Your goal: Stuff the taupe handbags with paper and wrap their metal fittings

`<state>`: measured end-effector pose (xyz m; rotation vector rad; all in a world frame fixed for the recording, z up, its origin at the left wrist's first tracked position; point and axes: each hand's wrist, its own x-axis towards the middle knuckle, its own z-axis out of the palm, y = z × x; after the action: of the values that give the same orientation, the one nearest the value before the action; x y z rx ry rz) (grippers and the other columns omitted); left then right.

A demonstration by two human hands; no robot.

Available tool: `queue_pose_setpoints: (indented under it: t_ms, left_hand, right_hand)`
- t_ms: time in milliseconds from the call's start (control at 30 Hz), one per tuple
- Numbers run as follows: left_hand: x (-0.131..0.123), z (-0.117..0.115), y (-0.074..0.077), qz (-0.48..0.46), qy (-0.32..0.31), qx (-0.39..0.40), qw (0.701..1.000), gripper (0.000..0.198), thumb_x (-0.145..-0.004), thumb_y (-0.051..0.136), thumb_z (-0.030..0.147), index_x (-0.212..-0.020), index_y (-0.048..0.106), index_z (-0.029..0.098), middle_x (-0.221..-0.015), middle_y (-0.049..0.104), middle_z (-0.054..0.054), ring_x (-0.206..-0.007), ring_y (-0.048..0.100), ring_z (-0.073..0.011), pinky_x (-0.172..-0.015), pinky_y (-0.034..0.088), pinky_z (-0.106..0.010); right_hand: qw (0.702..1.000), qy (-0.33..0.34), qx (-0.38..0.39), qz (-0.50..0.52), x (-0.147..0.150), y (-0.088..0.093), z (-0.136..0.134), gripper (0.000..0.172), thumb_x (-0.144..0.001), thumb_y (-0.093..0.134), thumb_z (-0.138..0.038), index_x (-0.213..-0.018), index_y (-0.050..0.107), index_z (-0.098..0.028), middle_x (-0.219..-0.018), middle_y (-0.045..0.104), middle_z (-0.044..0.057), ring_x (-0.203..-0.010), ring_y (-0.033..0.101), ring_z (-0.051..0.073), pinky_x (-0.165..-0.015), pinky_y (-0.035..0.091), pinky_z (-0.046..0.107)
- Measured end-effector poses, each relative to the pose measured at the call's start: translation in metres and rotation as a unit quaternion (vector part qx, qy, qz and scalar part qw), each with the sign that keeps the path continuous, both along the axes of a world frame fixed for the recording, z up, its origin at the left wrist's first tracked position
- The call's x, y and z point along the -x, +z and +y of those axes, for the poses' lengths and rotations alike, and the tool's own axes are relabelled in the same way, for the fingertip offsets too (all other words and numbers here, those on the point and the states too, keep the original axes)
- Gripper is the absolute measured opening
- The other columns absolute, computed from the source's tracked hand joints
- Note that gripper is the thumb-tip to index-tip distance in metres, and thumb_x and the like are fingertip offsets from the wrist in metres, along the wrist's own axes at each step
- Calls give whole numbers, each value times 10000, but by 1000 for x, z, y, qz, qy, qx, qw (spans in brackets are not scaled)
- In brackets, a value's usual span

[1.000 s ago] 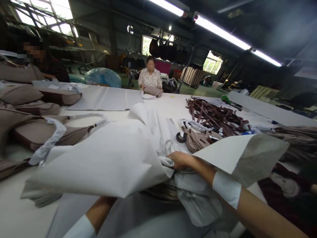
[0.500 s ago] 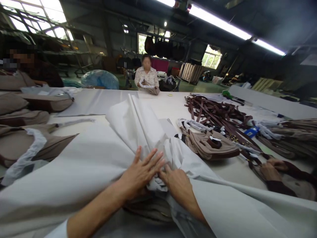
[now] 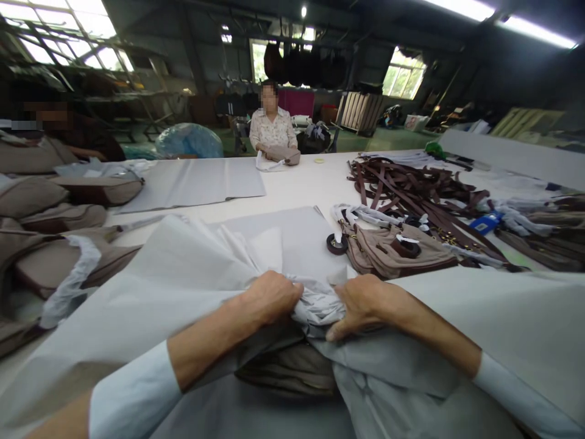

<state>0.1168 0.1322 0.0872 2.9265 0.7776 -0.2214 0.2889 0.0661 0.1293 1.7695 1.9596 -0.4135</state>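
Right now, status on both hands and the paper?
Left hand and right hand both clenching gathered white paper. Brown bag underneath, partly covered. Black tape roll and taupe handbag beyond, clear of the hands.

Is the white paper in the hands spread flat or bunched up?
Bunched up: the white paper is gathered into creases between the left hand and right hand, above a brown bag.

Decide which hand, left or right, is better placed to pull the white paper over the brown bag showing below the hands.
Probably the right hand: its fingers curl down through the gathered white paper right beside the brown bag. The left hand grips the paper higher up, above the bag, and further from its edge.
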Motion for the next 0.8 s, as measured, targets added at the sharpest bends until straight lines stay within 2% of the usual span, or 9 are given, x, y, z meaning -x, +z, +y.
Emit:
queue_pose_setpoints:
  t_ms: [133,200,300,367,467,533,600,667,800]
  left_hand:
    - [-1,12,2,20,-24,-13,999,109,-735,635,208,-821,635,140,-680,664,-107,-673,661,-263,-653,492,-335]
    - [12,18,13,-4,-17,-45,999,143,-728,668,238,-808,631,124,-735,664,-121,-732,652,-275,-723,488,-370]
    - [42,4,27,-145,31,-143,979,129,-802,612,242,-870,606,132,-813,649,-95,-791,627,-229,-786,470,-362]
    - [60,-24,20,-271,30,-185,944,102,-869,500,199,-842,588,155,-789,632,-63,-733,602,-178,-729,474,-317]
    - [73,-69,-25,-359,-64,-128,922,137,-859,468,162,-764,567,166,-737,620,-47,-663,574,-152,-624,480,-268]
    - [72,-82,-64,-330,-25,-108,937,197,-858,470,196,-1005,577,120,-1036,637,-127,-963,591,-232,-811,506,-351]
    - [69,-76,-92,-295,4,-103,950,386,-832,544,275,-1171,512,94,-1224,560,-170,-1142,507,-303,-941,453,-453]
    - [65,-59,-105,-250,30,-63,966,486,-779,626,360,-1172,518,95,-1173,587,-166,-1101,529,-323,-922,463,-472]
    - [59,-37,-102,-184,69,0,980,240,-834,576,352,-872,625,120,-876,649,-121,-889,607,-275,-769,519,-410]
  right_hand:
    - [973,35,-81,212,24,-19,17,1163,-484,694,-726,-1382,319,-88,-1190,566,217,-1050,562,349,-850,442,397]
    - [954,0,-86,288,34,-36,26,1159,-509,748,-618,-1414,240,-103,-1260,521,195,-1112,523,312,-874,430,356]
    - [944,-61,-58,320,38,-56,38,705,-580,757,-373,-1203,531,-131,-1038,647,88,-935,592,249,-750,448,276]
    - [939,-63,-50,335,33,-58,44,294,-630,687,-255,-897,653,-136,-798,656,15,-769,597,199,-628,420,230]
    - [933,-82,-111,332,14,-40,50,99,-682,583,-209,-730,623,-132,-674,600,-6,-688,560,170,-567,380,221]
    - [924,-109,-164,328,-7,-17,49,119,-683,585,-242,-729,615,-137,-666,597,-4,-670,551,169,-581,401,235]
    - [913,-133,-198,330,-33,10,42,179,-679,619,-300,-768,631,-145,-697,626,10,-677,566,186,-611,442,266]
    - [905,-156,-215,332,-56,38,31,244,-693,642,-356,-829,648,-154,-754,663,43,-681,587,208,-597,473,291]
    - [899,-162,-248,323,-64,78,7,254,-686,663,-416,-767,650,-176,-676,654,63,-583,570,198,-478,460,266]
